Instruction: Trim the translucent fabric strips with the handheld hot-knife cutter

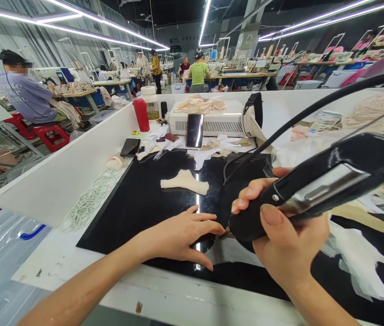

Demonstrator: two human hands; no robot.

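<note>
My right hand is wrapped round a black corded hand-held tool with a silver lever along its side. The tool is raised close to the camera, and I cannot make out its exact kind. Its cable loops over to the left and down onto the black sheet. My left hand rests palm down over this shiny sheet, fingers spread, its fingertips close to the tool's rounded end. Beyond the left hand lies a curved cream fabric piece. Behind the right wrist are translucent white scraps.
A white vented box stands at the back with fabric on top and a phone leaning against it. A red cup is beside it. Elastic cord is heaped along the left wall. People sit at sewing machines beyond.
</note>
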